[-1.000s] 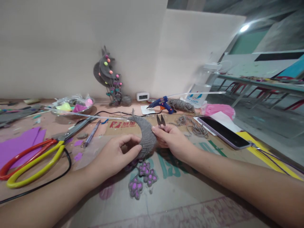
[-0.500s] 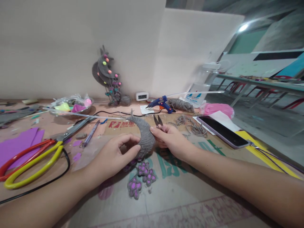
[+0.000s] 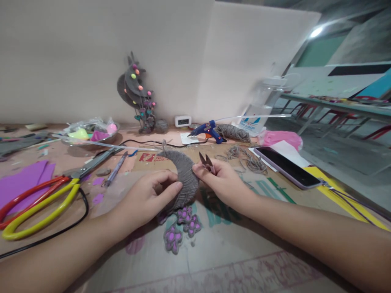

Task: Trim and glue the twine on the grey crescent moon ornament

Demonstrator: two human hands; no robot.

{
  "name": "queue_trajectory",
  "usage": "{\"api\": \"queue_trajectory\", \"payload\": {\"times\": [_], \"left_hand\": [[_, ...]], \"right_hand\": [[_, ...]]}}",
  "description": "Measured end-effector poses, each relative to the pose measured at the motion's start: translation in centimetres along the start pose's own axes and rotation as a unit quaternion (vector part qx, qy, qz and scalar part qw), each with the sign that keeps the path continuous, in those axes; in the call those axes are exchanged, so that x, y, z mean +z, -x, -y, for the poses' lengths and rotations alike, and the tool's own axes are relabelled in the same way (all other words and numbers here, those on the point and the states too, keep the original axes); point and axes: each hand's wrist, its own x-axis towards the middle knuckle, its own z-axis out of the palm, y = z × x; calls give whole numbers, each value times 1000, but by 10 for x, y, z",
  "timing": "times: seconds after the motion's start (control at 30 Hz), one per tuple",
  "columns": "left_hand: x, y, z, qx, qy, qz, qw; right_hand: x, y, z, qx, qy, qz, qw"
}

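Note:
A crescent moon wrapped in grey yarn (image 3: 187,173) is held upright above the cardboard. My left hand (image 3: 152,189) pinches its inner left side between thumb and fingers. On its right edge lie the thumb and fingertips of my right hand (image 3: 224,179), which also has small thread snips (image 3: 207,162) tucked in it, blades pointing up. Just below the moon, several grey yarn flowers with purple petals (image 3: 173,238) rest on the cardboard (image 3: 232,248). A thin yarn loop stands at the moon's upper tip.
Large scissors (image 3: 42,203) and purple sheets (image 3: 26,183) lie at left, near a bowl (image 3: 88,140) of craft bits. Behind are a blue glue gun (image 3: 209,131), a small clock (image 3: 182,121) and a decorated moon ornament (image 3: 137,93). A phone (image 3: 287,167) lies right of loose yarn (image 3: 253,160).
The crescent has turned, its upper tip now leaning further left and its broad face showing more. Both hands keep hold of it, and the snips tilt slightly differently. The view has shifted slightly.

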Motion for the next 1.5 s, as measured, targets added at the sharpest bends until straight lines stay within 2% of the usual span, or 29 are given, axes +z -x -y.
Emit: {"api": "queue_trajectory", "payload": {"times": [0.2,0.37,0.6,0.7,1.0,1.13,1.23,1.4,1.5], "left_hand": [[-1,1,-1,32,-23,-8,999],[-1,1,-1,8,-9,-17,1000],[0,1,0,-25,19,7,999],[0,2,-1,-36,29,-2,999],[-2,1,0,9,-2,-15,1000],[4,0,11,-34,105,-25,994],[6,0,14,-38,161,-51,985],[3,2,10,-44,81,-19,996],[2,3,9,-60,62,-53,995]], "right_hand": [[-2,-4,-6,37,-59,37,997],[-1,-4,-7,52,-91,37,994],[-1,-3,-3,45,-59,10,997],[-2,-4,-5,39,-47,10,998],[-8,-10,-22,102,-82,44,990],[-7,-8,-15,70,-81,24,994],[-5,-7,-12,64,-78,27,995],[-6,-7,-11,44,-17,33,998],[-13,-5,-3,-41,111,-17,993]]}}
